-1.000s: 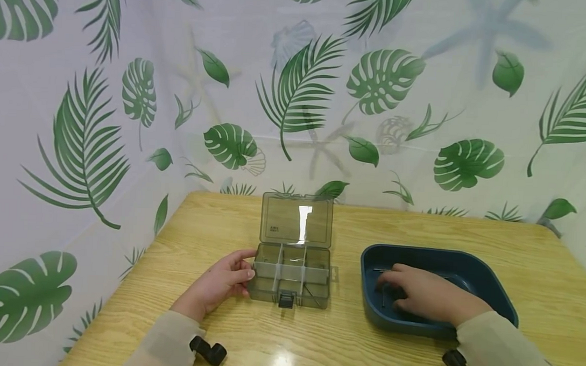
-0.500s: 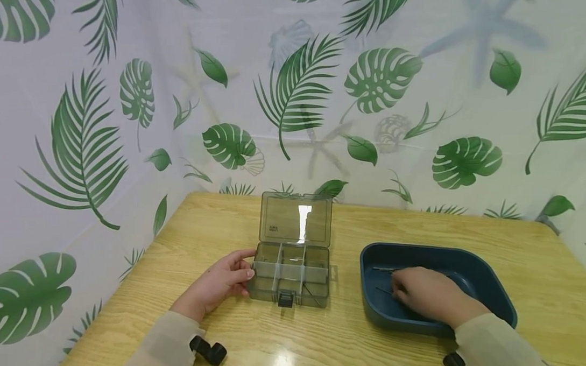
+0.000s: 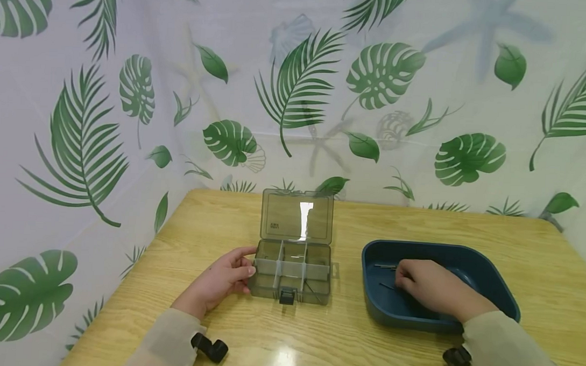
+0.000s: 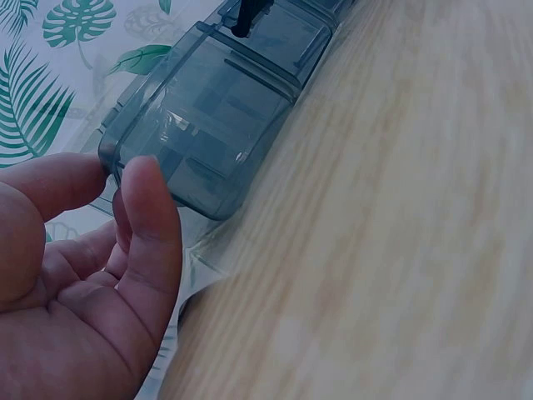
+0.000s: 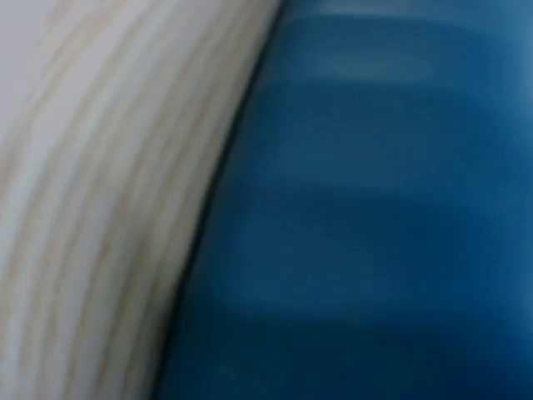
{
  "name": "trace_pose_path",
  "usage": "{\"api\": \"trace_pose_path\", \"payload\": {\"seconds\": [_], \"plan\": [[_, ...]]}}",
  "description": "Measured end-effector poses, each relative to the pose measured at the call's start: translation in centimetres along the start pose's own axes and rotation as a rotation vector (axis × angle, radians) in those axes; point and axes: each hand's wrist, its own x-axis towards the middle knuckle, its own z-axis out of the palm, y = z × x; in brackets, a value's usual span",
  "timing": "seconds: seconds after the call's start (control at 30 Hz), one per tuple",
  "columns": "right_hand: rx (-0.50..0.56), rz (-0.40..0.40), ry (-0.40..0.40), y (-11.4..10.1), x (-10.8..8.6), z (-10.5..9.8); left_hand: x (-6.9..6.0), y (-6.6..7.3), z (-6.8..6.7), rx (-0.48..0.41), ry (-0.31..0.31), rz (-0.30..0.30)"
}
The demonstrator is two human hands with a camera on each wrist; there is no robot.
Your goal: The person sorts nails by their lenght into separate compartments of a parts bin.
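Observation:
A grey see-through compartment box (image 3: pixel 290 274) stands on the table with its lid (image 3: pixel 296 216) raised. My left hand (image 3: pixel 224 277) grips its left end, thumb in front and index finger behind; the left wrist view shows this hand (image 4: pixel 100 275) at the corner of the box (image 4: pixel 208 117). One thin dark rod (image 3: pixel 314 291) lies in the front right compartment. Inside the blue tray (image 3: pixel 438 325), my right hand (image 3: pixel 427 287) has curled fingers, with another thin dark rod (image 3: pixel 386 286) reaching out from them. Its fingertips are hidden. Several thin metal rods (image 3: pixel 384 266) lie behind it.
Both box and tray stand on a wooden table (image 3: pixel 340 346), the tray to the right with a gap between them. A leaf-patterned cloth (image 3: pixel 295 113) hangs behind and to the left. The right wrist view shows only blurred tray (image 5: pixel 358 233) and tabletop (image 5: pixel 100 208).
My right hand's fingers have drawn together in the tray, and the dark rod beside them has turned from upright to slanting in the head view. My left hand and the box have stayed put.

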Motion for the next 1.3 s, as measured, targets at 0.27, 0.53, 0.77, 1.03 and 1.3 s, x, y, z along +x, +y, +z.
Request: {"api": "trace_pose_path", "payload": {"seconds": [0.27, 0.53, 0.77, 1.03, 1.3], "plan": [[0.171, -0.013, -0.012, -0.2, -0.1, -1.3, 0.0, -0.1, -0.1, -0.002, -0.002, 0.003], [0.267, -0.055, 0.032, -2.5, -0.2, -2.8, 0.0, -0.1, -0.1, 0.000, -0.012, 0.009], [0.357, -0.114, 0.022, -5.9, 0.5, -3.5, 0.0, -0.1, -0.1, -0.002, -0.004, 0.006], [0.317, -0.166, 0.058, -8.8, 2.7, -3.2, 0.1, 0.0, 0.0, 0.004, -0.001, 0.004], [0.229, -0.191, 0.057, -10.8, 5.8, -2.6, 0.0, 0.1, 0.0, -0.002, 0.000, 0.005]]}}
